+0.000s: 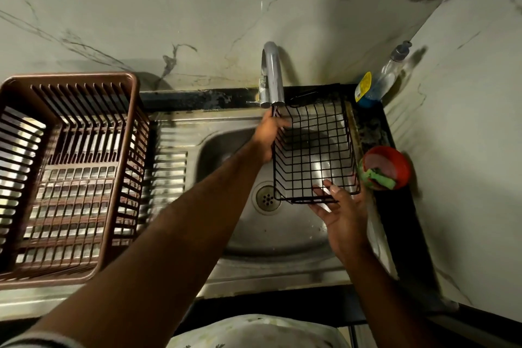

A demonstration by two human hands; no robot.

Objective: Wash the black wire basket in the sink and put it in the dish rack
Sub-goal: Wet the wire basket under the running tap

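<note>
Your left hand [269, 133] grips the basket [315, 152] at its far-left rim under the faucet [272, 76], center frame over the sink [226, 155]. Right hand [343, 215], fingers spread, touches its near edge.

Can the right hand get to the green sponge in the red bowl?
Probably yes. The right hand touches the black wire basket with straight fingers, and the green sponge in the red bowl sits just beside it, nothing between.

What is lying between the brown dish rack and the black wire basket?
In the head view, the ribbed steel drainboard and the left part of the sink bowl lie between the dish rack and the wire basket; the left forearm crosses above them.
</note>
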